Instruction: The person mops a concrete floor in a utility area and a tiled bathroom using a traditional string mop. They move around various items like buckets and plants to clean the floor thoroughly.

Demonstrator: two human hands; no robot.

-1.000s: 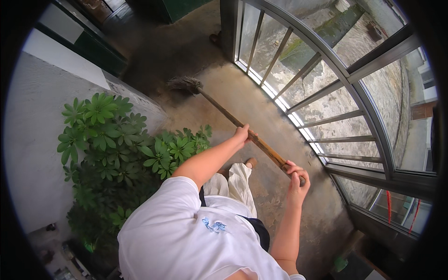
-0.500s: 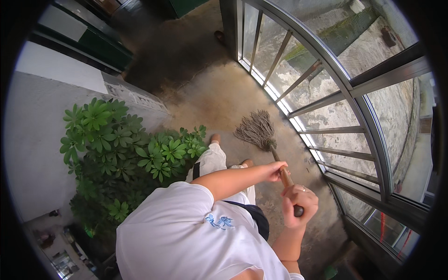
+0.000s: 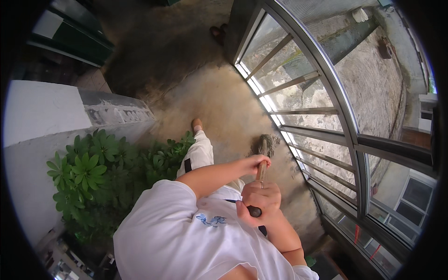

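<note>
A mop point(image 3: 266, 145) with grey strings and a wooden handle slants away from me, its head down on the concrete floor. My left hand point(image 3: 256, 165) is wrapped round the handle partway down. Closer to me, my right hand point(image 3: 261, 199) grips the same handle near its top, where the dark rounded end pokes out beside the thumb. The handle partly hides the mop head, so only some of its strings show.
A leafy green plant point(image 3: 88, 172) crowds my left side, below a low white wall point(image 3: 46, 112). A metal-framed window point(image 3: 357, 140) with bars runs along the right. Dark shoes point(image 3: 217, 33) lie at the far end of the concrete floor point(image 3: 210, 93).
The mop head has come closer to me and looks more bunched. Both hands have shifted left in view, still on the handle. One foot now shows farther forward, and the view has turned.
</note>
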